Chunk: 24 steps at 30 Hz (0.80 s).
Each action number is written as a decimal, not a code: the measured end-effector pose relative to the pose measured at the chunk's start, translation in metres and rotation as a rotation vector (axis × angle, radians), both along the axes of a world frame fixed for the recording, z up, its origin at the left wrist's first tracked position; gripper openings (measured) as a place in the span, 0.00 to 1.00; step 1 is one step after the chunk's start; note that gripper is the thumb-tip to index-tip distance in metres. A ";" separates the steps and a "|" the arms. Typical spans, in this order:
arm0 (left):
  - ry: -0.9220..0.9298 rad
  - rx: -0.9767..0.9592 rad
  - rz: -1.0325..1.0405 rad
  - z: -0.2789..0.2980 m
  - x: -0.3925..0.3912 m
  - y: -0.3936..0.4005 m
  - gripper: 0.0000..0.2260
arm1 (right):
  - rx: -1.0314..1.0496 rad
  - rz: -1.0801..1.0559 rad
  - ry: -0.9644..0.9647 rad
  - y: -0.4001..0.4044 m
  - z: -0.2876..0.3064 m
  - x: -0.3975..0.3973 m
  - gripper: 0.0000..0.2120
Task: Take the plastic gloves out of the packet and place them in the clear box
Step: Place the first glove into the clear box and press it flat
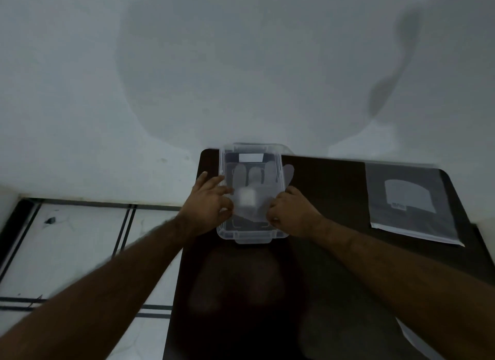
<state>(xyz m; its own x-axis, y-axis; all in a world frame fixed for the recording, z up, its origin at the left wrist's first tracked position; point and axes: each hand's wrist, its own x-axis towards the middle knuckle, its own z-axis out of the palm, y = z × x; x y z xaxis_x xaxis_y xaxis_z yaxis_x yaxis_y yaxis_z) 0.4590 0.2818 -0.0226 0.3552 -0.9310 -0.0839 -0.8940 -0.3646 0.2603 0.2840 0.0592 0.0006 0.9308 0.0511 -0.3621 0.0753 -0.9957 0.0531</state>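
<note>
Nearest, two bare forearms reach over the dark table to the clear box at its far left. The left hand has its fingers loosely spread against the box's left wall; the right hand is curled, fingertips pinching the plastic gloves at the box's right rim. The gloves lie mostly inside, one finger draping over the far right edge. Farther right lies the flat packet, well apart. The placing step looks nearly done; next, tucking that stray finger in.
</note>
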 end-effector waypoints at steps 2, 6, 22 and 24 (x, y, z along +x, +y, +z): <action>-0.055 0.070 -0.063 0.005 -0.002 -0.005 0.08 | -0.064 0.022 0.019 0.003 0.001 0.004 0.08; -0.113 0.220 -0.143 0.013 -0.002 -0.014 0.12 | -0.076 0.111 0.124 0.005 0.003 0.016 0.09; -0.132 0.505 -0.384 0.010 0.010 -0.028 0.24 | 0.022 0.107 0.476 -0.016 -0.001 0.059 0.23; -0.141 0.501 -0.393 0.016 0.011 -0.030 0.24 | 0.056 0.078 0.429 -0.018 -0.005 0.061 0.20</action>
